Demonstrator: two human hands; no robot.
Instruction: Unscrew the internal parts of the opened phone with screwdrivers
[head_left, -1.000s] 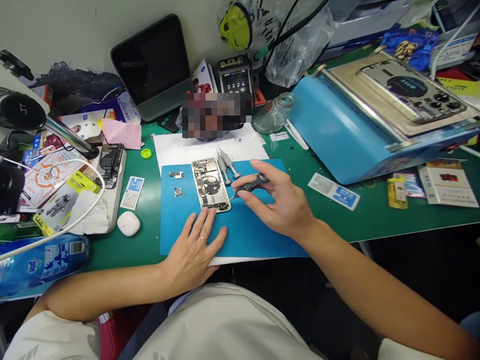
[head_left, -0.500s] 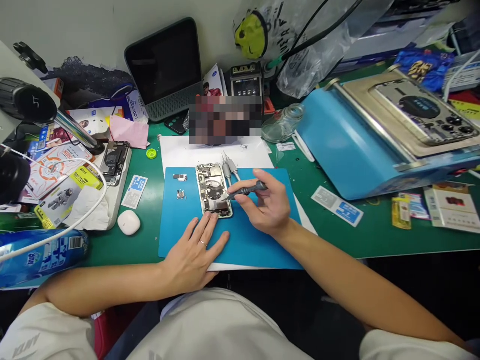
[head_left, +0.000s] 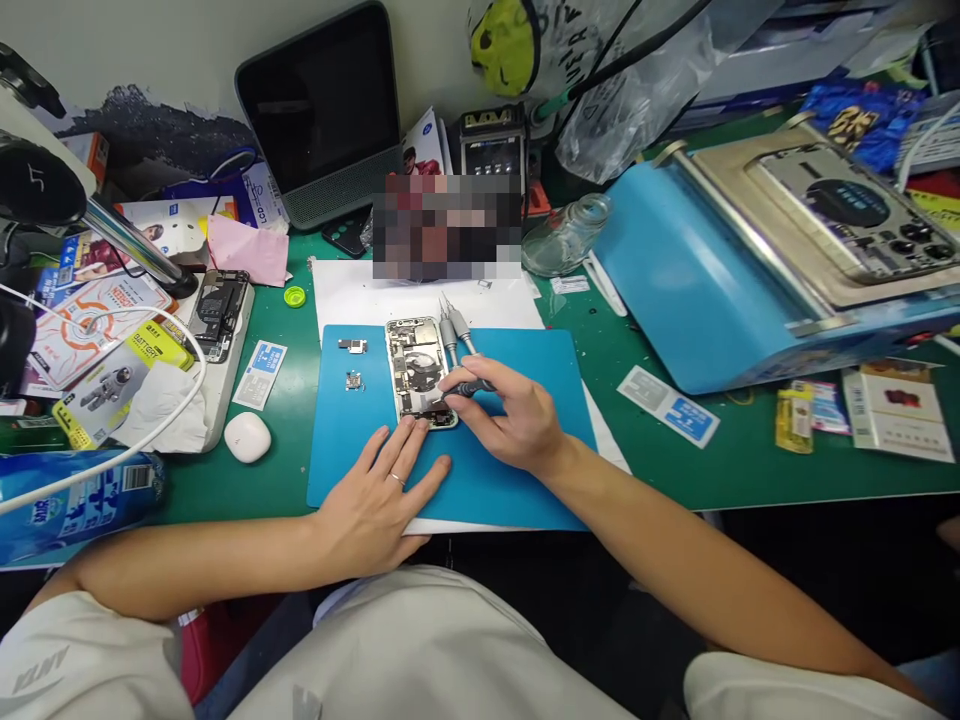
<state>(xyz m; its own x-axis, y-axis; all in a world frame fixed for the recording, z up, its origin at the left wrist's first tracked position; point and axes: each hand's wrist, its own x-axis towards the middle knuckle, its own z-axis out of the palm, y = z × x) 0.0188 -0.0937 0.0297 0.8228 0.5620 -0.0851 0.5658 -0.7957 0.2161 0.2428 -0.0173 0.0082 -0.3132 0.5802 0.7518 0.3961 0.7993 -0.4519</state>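
Observation:
An opened smartphone (head_left: 420, 365) lies on the blue mat (head_left: 517, 490), its inner parts exposed. My left hand (head_left: 379, 495) is spread flat on the mat, fingertips at the phone's lower edge. My right hand (head_left: 517, 410) pinches a small dark-handled screwdriver (head_left: 471, 388), its tip over the phone's lower right part. Fingers cover some of the handle. Two grey-handled tools (head_left: 454, 325) lie just beyond the phone on its right. Left of the phone sit two small metal parts, an upper one (head_left: 352, 346) and a lower one (head_left: 355, 381).
At left are a white earbud case (head_left: 247, 437), another opened phone (head_left: 219, 315) and a blue packet (head_left: 82, 500). A dark screen (head_left: 322, 110) stands behind. A glass jar (head_left: 566, 235) and a blue machine (head_left: 667, 280) bearing a phone back (head_left: 847, 205) are to the right.
My right hand has lowered the screwdriver and shifted slightly left, closing more around its handle. My left hand stays at the phone's lower edge. The whole view has shifted slightly.

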